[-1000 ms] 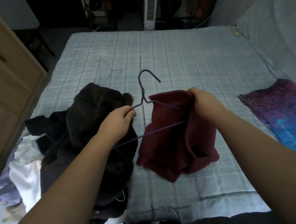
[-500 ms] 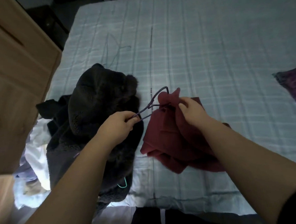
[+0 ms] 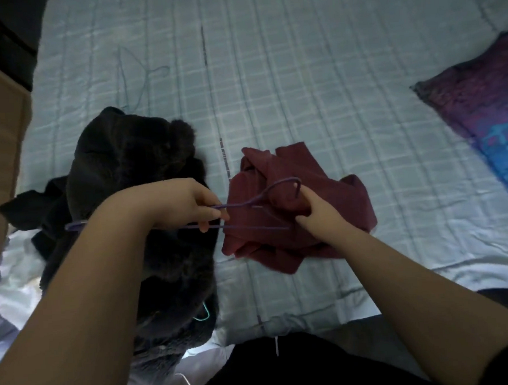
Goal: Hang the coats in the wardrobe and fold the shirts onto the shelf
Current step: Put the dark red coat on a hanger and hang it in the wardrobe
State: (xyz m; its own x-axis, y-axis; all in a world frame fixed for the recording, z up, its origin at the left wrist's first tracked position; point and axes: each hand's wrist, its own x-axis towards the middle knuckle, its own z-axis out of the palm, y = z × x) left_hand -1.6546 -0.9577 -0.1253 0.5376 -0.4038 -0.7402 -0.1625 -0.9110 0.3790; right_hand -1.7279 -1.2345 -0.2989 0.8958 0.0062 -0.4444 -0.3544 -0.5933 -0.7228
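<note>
Hanger now laid flatter, hook swung toward right hand. Left hand pinches wire shoulder, steadying it; right grips maroon garment bunched beneath, likely to thread hanger inside. Black coat under left forearm.

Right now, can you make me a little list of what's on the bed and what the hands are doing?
left hand: pinches the purple hanger
right hand: grips the dark red garment by the hanger's hook
black fluffy coat: heaped on the bed, left of the red garment
second hanger: lying flat on the bed cover
purple-blue cloth: at the right edge
</note>
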